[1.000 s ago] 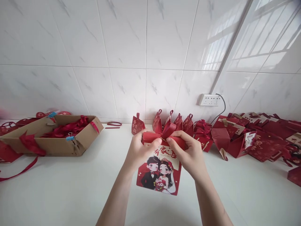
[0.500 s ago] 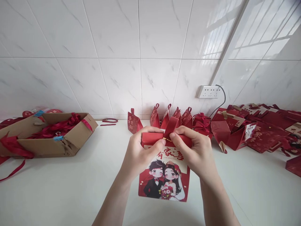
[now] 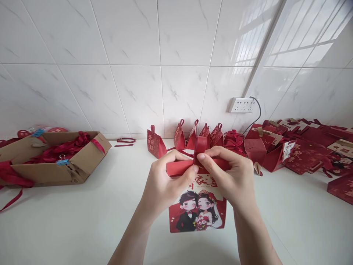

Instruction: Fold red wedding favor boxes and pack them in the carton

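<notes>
An open cardboard box sits toward the left side of the counter, with a tangle of red ribbon inside. Two blue clips grip its walls, one at the back and one at the front, and more ribbon hangs over its left part onto the counter.

Five small peaked boxes, each with a loop on top, stand along the back edge: one apart on the left, four close together. Just right of them is a red bundle with a bow. A heap of red boxes and bags fills the counter's back right area, too overlapped to count. Near the back edge, right of the cardboard box, lie one looped band and one thin strip.

One red gift package, printed with two cartoon figures, is held over the middle of the counter. The left hand pinches its folded top; the right hand pinches the other side, thumb at the base of its upright red loop handle.
</notes>
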Tool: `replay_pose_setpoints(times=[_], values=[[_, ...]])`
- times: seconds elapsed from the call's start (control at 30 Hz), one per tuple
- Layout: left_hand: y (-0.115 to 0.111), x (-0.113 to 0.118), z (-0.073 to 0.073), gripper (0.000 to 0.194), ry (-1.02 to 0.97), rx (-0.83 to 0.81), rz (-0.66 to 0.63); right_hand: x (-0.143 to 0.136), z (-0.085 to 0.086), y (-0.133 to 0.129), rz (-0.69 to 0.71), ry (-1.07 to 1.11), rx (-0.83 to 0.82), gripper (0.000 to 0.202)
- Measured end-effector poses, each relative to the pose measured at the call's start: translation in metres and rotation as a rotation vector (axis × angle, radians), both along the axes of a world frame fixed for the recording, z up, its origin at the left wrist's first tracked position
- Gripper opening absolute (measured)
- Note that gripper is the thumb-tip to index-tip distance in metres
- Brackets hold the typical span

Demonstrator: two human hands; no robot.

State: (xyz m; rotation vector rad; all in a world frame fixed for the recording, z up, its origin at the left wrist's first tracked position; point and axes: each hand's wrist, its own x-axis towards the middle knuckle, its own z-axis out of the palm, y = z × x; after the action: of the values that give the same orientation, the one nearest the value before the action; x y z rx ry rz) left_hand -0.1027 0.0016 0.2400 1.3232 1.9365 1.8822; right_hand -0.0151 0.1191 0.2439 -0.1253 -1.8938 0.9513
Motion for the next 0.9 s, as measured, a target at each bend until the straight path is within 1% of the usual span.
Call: replay_pose_setpoints(times=[0.07, 0.13, 0.2, 0.23, 0.3, 0.33, 0.37, 0.4, 0.43, 0.5, 0.57, 0.7, 0.9], values=[[-0.001, 0.001, 0.0, 0.023, 0.034, -0.037, -0.019, 0.0, 0.0, 0.0, -0.024, 0.015, -0.032, 0.021], [-0.001, 0.002, 0.0, 0.025, 0.056, -0.053, -0.022, -0.001, -0.001, 0.0, -0.028, 0.045, -0.032, 0.026], [-0.002, 0.002, 0.001, 0.022, 0.06, -0.03, 0.0, 0.0, -0.002, 0.002, 0.029, 0.082, 0.024, 0.023], [-0.003, 0.002, 0.002, 0.02, 0.055, -0.012, 0.015, 0.002, -0.002, 0.003, 0.076, 0.089, 0.063, 0.019], [-0.004, 0.002, 0.003, 0.016, 0.029, 0.018, 0.05, 0.006, -0.002, 0.004, 0.157, 0.066, 0.132, 0.001], [-0.004, 0.001, 0.004, 0.014, 0.009, 0.025, 0.065, 0.008, -0.002, 0.005, 0.172, 0.041, 0.161, 0.012], [-0.004, 0.001, 0.005, 0.014, -0.012, 0.031, 0.078, 0.01, -0.001, 0.005, 0.164, 0.014, 0.192, 0.022], [-0.004, 0.001, 0.005, 0.013, -0.033, 0.032, 0.087, 0.012, -0.001, 0.005, 0.139, -0.001, 0.231, 0.027], [-0.004, 0.001, 0.005, 0.013, -0.049, 0.035, 0.095, 0.013, 0.0, 0.004, 0.106, -0.003, 0.28, 0.028], [-0.004, 0.002, 0.006, 0.013, -0.061, 0.04, 0.106, 0.015, 0.002, 0.003, 0.043, 0.017, 0.375, 0.019], [-0.005, 0.004, 0.006, 0.013, -0.061, 0.056, 0.126, 0.016, 0.003, 0.001, 0.013, 0.043, 0.432, 0.014], [-0.007, 0.009, 0.008, 0.015, -0.077, 0.06, 0.114, 0.017, 0.004, -0.003, -0.016, 0.068, 0.421, 0.008], [-0.01, 0.012, 0.01, 0.013, -0.188, 0.084, 0.047, 0.013, -0.002, -0.012, -0.022, 0.076, 0.232, 0.007]])
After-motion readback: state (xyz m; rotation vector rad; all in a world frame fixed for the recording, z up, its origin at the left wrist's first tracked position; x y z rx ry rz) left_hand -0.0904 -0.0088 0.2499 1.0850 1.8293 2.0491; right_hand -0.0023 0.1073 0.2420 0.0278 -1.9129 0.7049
